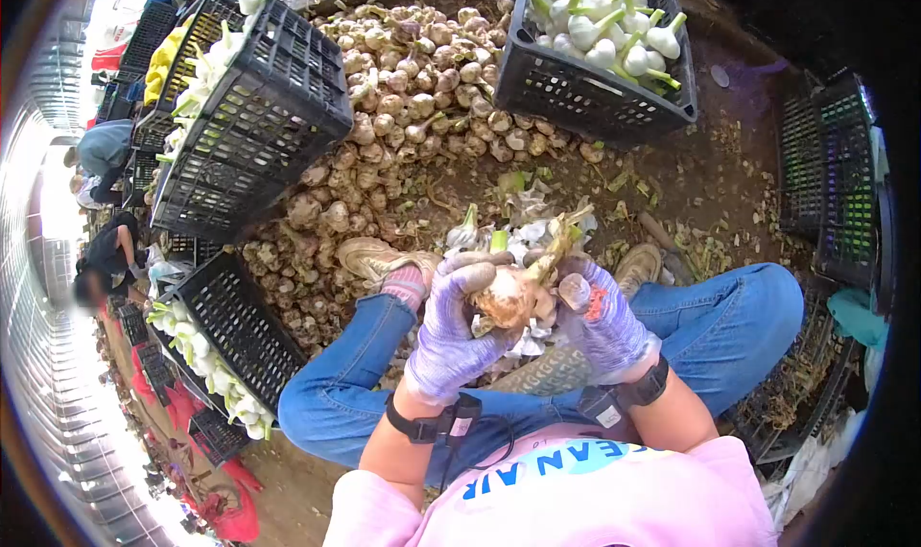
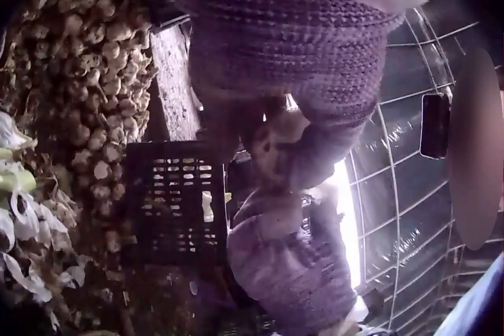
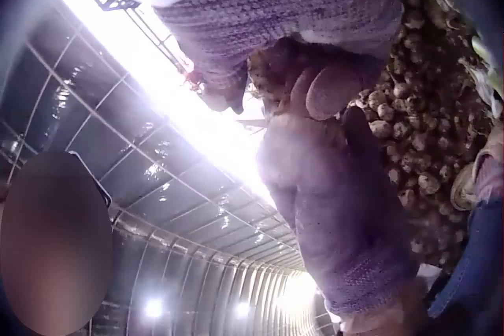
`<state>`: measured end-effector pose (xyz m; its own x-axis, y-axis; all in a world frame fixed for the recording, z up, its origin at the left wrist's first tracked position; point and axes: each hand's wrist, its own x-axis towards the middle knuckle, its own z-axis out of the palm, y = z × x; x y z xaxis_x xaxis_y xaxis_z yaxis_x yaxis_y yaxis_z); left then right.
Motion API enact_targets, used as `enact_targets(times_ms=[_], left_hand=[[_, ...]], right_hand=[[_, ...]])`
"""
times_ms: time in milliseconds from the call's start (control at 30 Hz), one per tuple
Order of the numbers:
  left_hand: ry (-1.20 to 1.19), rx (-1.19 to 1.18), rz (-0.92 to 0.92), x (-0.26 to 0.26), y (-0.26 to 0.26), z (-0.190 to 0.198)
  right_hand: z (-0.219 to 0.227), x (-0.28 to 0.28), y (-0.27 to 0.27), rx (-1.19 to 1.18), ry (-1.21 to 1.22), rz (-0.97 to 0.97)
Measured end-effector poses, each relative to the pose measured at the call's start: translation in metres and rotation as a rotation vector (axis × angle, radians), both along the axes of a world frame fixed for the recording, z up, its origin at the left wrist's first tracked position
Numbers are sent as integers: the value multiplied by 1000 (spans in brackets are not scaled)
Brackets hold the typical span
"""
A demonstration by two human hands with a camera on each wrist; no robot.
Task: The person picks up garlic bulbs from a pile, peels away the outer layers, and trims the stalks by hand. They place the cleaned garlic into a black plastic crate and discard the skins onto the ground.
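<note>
Stretchy purple knit gloves [image 1: 436, 360], ribbed in texture and grubby at the fingertips, cover 2 hands; the left hand [image 1: 460, 321] has its grip curled around 1 side of a garlic bulb [image 1: 507, 297], and the right hand [image 1: 606, 328] grips the other side, near the stem; an orange-red patch [image 1: 595, 304] marks the right glove. The bulb is held up between both hands, in front of the person's lap; it is round and dull tan-brown, with a rough outer skin and a thick, dry, yellowish stem slanting up to the right.

Thin white skins [image 1: 532, 206], papery and crumpled, litter the brown floor [image 1: 681, 178] beyond the hands; a heap of knobbly, dusty garlic [image 1: 413, 77] spreads past them; black plastic crates with slotted walls stand around it, and the crate [image 1: 585, 101] at the upper right holds smooth white bulbs [image 1: 602, 31] with short green stems; blue jeans [image 1: 355, 355] cover the person's bent legs.
</note>
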<state>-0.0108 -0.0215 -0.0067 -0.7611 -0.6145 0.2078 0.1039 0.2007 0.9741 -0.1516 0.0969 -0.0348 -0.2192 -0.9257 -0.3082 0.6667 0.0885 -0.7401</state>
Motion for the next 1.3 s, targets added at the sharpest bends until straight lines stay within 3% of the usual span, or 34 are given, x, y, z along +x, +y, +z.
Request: enact_targets(times_ms=[33, 100, 267, 333, 367, 433, 467, 600, 667, 867, 967, 1100, 1133, 1167, 1200, 1233, 1300], left_hand=[[9, -9, 1, 4, 2, 3], [-60, -223, 13, 10, 5, 7], [-44, -92, -5, 26, 18, 0], [3, 205, 7, 28, 22, -4], [6, 204, 4, 27, 23, 0], [31, 831, 27, 27, 26, 14], [57, 937, 29, 26, 28, 13], [82, 941, 22, 23, 31, 6], [34, 893, 73, 22, 32, 7], [100, 1035, 43, 21, 27, 2], [54, 907, 17, 21, 28, -5], [75, 940, -72, 24, 23, -19], [57, 1224, -46, 23, 21, -19], [36, 1508, -18, 22, 20, -18], [-191, 1363, 169, 11, 26, -17], [-193, 1361, 168, 12, 24, -18], [-264, 1180, 20, 14, 19, -25]], right_hand=[[9, 6, -3, -4, -139, -89], [28, 10, -7, 5, -131, -110], [48, 8, -5, 74, 20, -79], [42, 9, -1, 55, -5, -69], [39, 8, 1, 36, -29, -62], [37, 5, 4, 67, 17, -31], [37, 5, 4, 97, 62, 1], [40, 7, 2, 84, -151, -46], [43, 8, 1, 111, 48, -64], [45, -3, 1, 32, -29, 47], [46, -1, -3, 19, -33, 54], [27, -5, 6, 85, 48, 96], [19, -7, 6, 32, 248, 104], [16, -6, 7, 34, 245, 106], [17, -6, 5, -39, 480, 88], [20, -6, 3, -114, 718, 66], [-1, 3, 6, -6, 657, 26]])
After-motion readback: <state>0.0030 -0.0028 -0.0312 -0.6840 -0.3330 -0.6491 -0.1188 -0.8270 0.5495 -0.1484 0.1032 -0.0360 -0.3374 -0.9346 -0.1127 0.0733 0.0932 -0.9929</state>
